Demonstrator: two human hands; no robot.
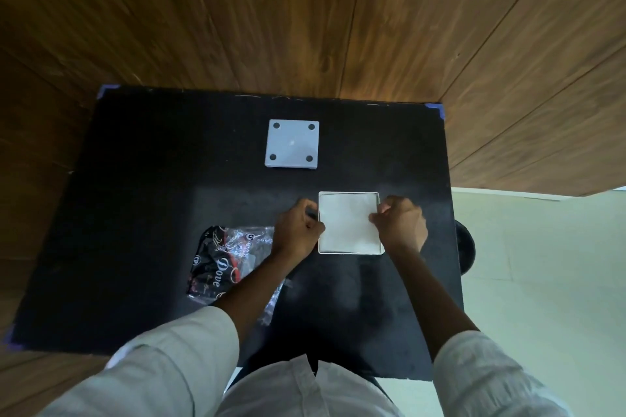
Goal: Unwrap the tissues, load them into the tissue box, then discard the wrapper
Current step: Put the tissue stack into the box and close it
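Note:
A square white tissue box [349,193] stands open on the black table, and a stack of white tissues [347,222] fills it. My left hand [298,230] is curled against the box's left side, its fingers closed at the tissues' left edge. On the opposite side, my right hand [399,223] pinches the tissues' right edge. The empty wrapper [223,261], clear plastic with black and red print, lies crumpled on the table left of my left forearm. The box's grey square lid [292,143], with four dark dots, lies farther back.
The black table [152,196] has blue tape at its corners and stands against a wooden wall. A dark round object [465,250] sits past the table's right edge, above a pale floor.

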